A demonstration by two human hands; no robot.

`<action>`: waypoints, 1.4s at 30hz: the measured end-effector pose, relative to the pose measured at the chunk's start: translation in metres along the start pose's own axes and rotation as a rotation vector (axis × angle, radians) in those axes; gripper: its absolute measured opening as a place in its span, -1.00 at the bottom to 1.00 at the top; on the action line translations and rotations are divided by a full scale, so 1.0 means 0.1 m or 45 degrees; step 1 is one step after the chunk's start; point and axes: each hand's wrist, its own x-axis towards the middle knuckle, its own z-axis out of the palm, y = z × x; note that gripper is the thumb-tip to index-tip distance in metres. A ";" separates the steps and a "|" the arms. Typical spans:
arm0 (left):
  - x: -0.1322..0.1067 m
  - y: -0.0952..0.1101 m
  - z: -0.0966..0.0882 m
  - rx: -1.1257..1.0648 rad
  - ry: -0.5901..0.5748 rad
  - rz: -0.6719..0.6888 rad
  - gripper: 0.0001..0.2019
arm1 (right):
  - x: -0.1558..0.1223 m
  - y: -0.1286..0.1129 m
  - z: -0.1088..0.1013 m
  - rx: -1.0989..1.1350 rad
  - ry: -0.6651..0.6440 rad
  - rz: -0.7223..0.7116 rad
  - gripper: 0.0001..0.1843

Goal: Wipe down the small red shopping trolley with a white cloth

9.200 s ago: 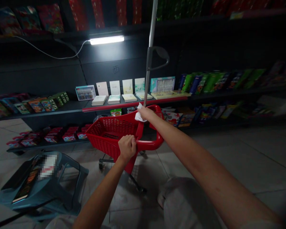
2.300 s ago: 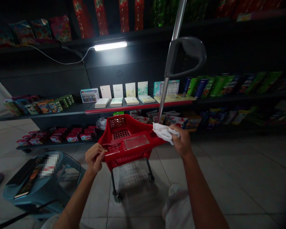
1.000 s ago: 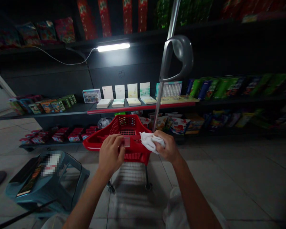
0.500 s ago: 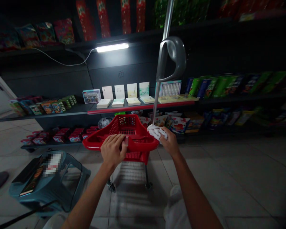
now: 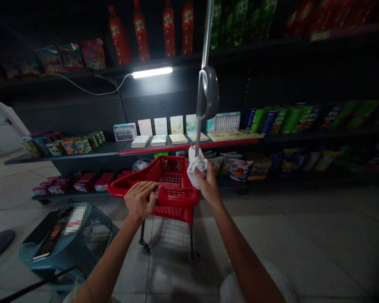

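Observation:
A small red shopping cart [image 5: 151,171] stands in front of me. My left hand [image 5: 141,200] is closed over its red handle bar, left of the middle. In my right hand [image 5: 209,185] is a white cloth [image 5: 196,168], bunched around the lower end of a thin metal pole [image 5: 205,44]. The pole rises at the cart's right side, and a grey plastic loop [image 5: 211,94] sits partway up it. Cloth and fingers hide the pole's foot, so I cannot tell how it joins the cart.
Behind the cart runs a dark shelf unit with books [image 5: 159,140], red drink bottles [image 5: 141,35], snack bags [image 5: 240,169] and a lit tube lamp [image 5: 152,73]. At the left, a blue-grey plastic stool [image 5: 58,248] carries dark flat items. Grey tiles [image 5: 271,235] cover the floor.
My right hand has moved left with the cloth, which now surrounds the pole's lower end. Pole and loop appear further left and lower. The left hand still holds the handle.

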 end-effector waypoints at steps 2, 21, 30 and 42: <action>-0.02 -0.07 -0.03 -0.007 -0.010 -0.002 -0.65 | 0.08 -0.11 0.09 -0.025 0.029 -0.043 -0.52; -0.20 -0.86 -0.36 -0.128 0.030 0.072 -0.65 | -0.19 0.08 0.79 -0.051 -0.232 -0.062 -0.70; -0.26 -1.28 -0.46 -0.195 -0.017 0.050 -0.56 | -0.36 0.04 1.07 0.031 -0.353 0.065 -0.65; -0.01 -1.68 -0.22 -0.342 -0.255 -0.107 -0.47 | -0.47 0.11 1.25 -0.007 -0.380 0.059 -0.65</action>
